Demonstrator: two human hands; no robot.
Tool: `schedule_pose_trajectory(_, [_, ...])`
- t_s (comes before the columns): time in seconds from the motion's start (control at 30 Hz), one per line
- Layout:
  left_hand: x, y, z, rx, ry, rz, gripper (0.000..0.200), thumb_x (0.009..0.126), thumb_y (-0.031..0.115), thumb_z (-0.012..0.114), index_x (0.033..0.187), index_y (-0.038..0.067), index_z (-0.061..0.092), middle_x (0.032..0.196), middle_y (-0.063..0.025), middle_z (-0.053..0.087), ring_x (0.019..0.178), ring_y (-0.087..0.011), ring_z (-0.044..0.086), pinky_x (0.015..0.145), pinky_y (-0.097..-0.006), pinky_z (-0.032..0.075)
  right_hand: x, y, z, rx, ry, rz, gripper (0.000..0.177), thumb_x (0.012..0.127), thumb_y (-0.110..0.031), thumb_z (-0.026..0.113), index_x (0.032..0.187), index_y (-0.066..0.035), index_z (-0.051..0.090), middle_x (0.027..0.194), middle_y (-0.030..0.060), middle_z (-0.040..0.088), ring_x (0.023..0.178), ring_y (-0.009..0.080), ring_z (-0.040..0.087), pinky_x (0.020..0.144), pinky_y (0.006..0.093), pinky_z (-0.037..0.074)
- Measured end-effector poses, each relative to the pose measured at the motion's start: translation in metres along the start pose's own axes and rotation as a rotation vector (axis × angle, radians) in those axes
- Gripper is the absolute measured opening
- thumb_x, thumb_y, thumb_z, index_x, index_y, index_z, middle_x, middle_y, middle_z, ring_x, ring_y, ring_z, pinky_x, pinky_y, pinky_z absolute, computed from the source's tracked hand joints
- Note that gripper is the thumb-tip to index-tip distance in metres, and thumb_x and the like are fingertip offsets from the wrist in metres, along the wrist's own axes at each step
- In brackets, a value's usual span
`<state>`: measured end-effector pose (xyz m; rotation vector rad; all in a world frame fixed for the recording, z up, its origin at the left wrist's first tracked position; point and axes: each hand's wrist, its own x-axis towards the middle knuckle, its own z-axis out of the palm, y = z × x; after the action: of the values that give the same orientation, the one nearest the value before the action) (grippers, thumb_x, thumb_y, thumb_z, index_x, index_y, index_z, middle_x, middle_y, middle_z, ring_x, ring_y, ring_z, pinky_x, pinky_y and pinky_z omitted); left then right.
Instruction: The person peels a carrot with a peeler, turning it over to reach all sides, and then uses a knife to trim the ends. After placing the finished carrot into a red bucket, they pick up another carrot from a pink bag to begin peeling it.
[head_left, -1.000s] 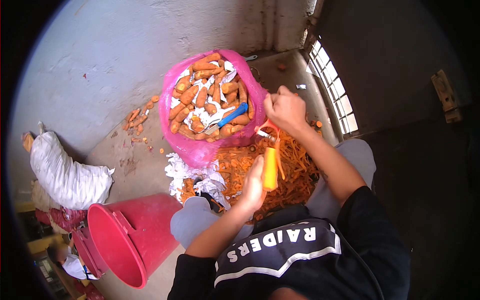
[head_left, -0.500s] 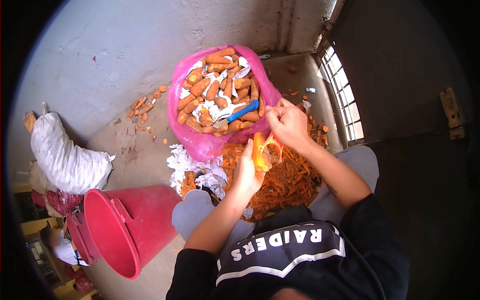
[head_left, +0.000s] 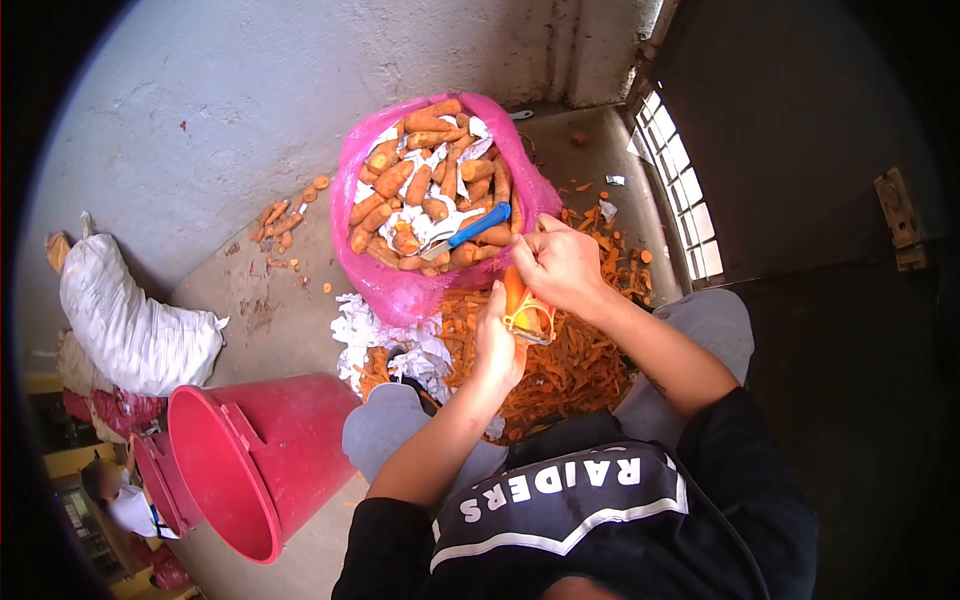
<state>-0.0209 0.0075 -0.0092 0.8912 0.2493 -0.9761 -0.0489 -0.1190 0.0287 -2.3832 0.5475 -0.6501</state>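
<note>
**Peeler run down the carrot to the holding hand**

A second ago the right hand (head_left: pixel 560 265) was high, with the peeler (head_left: pixel 530 320) at the carrot's top end. Now the blade sits low on the carrot (head_left: pixel 513 290), just beside the left hand (head_left: pixel 497 345), so one stroke looks nearly spent. The head has also shifted a little, moving the whole scene in the picture.

The left hand's fingers are wrapped round the carrot's lower end, holding it upright at picture centre. The right hand is closed tight on the peeler's handle.

Count:
- One carrot in hand.
- One orange peeler.
- One blue-handled tool (head_left: pixel 478 226), lying in the sack.
- One pink sack (head_left: pixel 400 290) at 12 o'clock, its carrots too many to count.
- One peel heap (head_left: pixel 575 370) under the hands.
- One red bucket (head_left: pixel 250 450) at 8 o'clock.
- One white bag (head_left: pixel 130 330) at 9 o'clock.
</note>
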Motion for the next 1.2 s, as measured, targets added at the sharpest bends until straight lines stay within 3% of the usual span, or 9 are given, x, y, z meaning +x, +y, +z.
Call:
schedule_pose_trajectory(0.33, [-0.002, 0.009, 0.002, 0.08, 0.061, 0.051, 0.031, 0.1, 0.028, 0.04, 0.113, 0.004, 0.054, 0.096, -0.0064, 0.063, 0.081, -0.0144, 0.062, 0.069, -0.0297, 0.052, 0.004, 0.007, 0.011, 0.006, -0.05, 0.081, 0.036, 0.083, -0.027, 0.05, 0.054, -0.008, 0.059, 0.056, 0.0118, 0.053, 0.062, 0.0284, 0.057, 0.056, 0.0418, 0.045])
schedule_pose_trajectory(0.43, [-0.001, 0.009, 0.006, 0.082, 0.096, 0.067, 0.032, 0.1, 0.028, 0.039, 0.113, 0.004, 0.054, 0.097, -0.007, 0.063, 0.083, -0.0153, 0.063, 0.071, -0.0293, 0.053, 0.007, 0.007, 0.005, -0.039, -0.188, 0.12, 0.036, 0.087, -0.035, 0.046, 0.071, -0.012, 0.07, 0.078, 0.013, 0.064, 0.071, 0.0312, 0.062, 0.062, 0.0421, 0.049])
schedule_pose_trajectory(0.63, [0.005, 0.008, -0.005, 0.134, 0.037, 0.04, 0.034, 0.1, 0.028, 0.036, 0.115, 0.004, 0.054, 0.101, -0.009, 0.064, 0.087, -0.0183, 0.065, 0.071, -0.033, 0.056, 0.005, 0.016, 0.015, -0.018, -0.187, 0.122, 0.039, 0.087, -0.034, 0.045, 0.067, -0.01, 0.068, 0.073, 0.0132, 0.063, 0.071, 0.0316, 0.062, 0.063, 0.0426, 0.049])
schedule_pose_trajectory(0.83, [0.007, 0.006, -0.014, 0.123, 0.019, -0.111, 0.034, 0.1, 0.029, 0.037, 0.116, 0.004, 0.054, 0.1, -0.0089, 0.065, 0.086, -0.0192, 0.066, 0.068, -0.0347, 0.057, 0.008, 0.01, 0.007, -0.044, -0.261, 0.07, 0.038, 0.088, -0.032, 0.043, 0.069, -0.009, 0.068, 0.072, 0.0142, 0.065, 0.07, 0.0322, 0.062, 0.062, 0.0432, 0.05])
schedule_pose_trajectory(1.03, [0.012, 0.001, -0.025, 0.088, 0.018, -0.083, 0.032, 0.1, 0.029, 0.037, 0.113, 0.005, 0.054, 0.098, -0.0078, 0.065, 0.085, -0.0187, 0.066, 0.068, -0.0343, 0.057, 0.005, 0.011, 0.012, -0.044, -0.253, 0.084, 0.04, 0.089, -0.03, 0.042, 0.069, -0.007, 0.068, 0.07, 0.0151, 0.064, 0.069, 0.032, 0.062, 0.061, 0.0442, 0.05])
schedule_pose_trajectory(1.17, [0.009, 0.004, -0.024, 0.128, 0.03, -0.093, 0.032, 0.1, 0.031, 0.038, 0.11, 0.005, 0.055, 0.092, -0.0073, 0.064, 0.076, -0.019, 0.064, 0.059, -0.0322, 0.054, 0.005, 0.012, 0.012, -0.057, -0.18, 0.019, 0.044, 0.089, -0.033, 0.041, 0.067, -0.003, 0.066, 0.07, 0.0172, 0.064, 0.069, 0.0339, 0.063, 0.061, 0.0455, 0.05])
schedule_pose_trajectory(1.2, [0.004, 0.006, -0.018, 0.16, 0.02, -0.077, 0.032, 0.1, 0.031, 0.038, 0.109, 0.005, 0.055, 0.09, -0.0075, 0.064, 0.074, -0.0192, 0.064, 0.056, -0.0316, 0.052, 0.006, 0.013, 0.012, -0.06, -0.183, 0.147, 0.045, 0.089, -0.034, 0.041, 0.066, -0.002, 0.066, 0.07, 0.0176, 0.064, 0.069, 0.0348, 0.063, 0.061, 0.0459, 0.05])
